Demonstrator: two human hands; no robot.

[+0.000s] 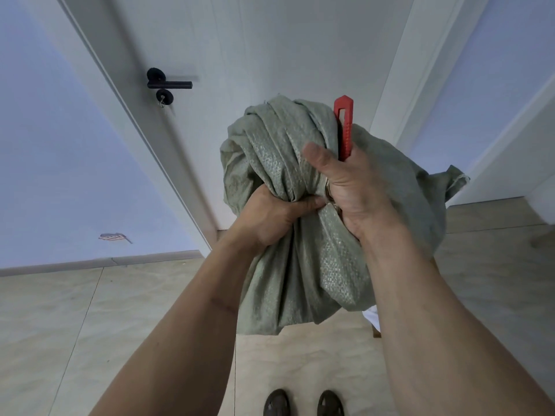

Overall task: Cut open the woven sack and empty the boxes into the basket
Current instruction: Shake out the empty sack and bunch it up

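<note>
A grey-green woven sack (279, 163) is held up in front of me, bunched and hanging down between my arms. My left hand (270, 217) grips the gathered neck of the sack from the left. My right hand (351, 187) grips the same neck from the right and also holds a red utility knife (344, 127), which sticks up past my fingers against the sack. No blade shows. No boxes or basket are in view.
A white door (255, 49) with a black lever handle (169, 84) stands straight ahead, its frame on both sides. Pale walls flank it. Beige floor tiles (60, 310) lie below, and my two dark shoes (303, 403) stand at the bottom edge.
</note>
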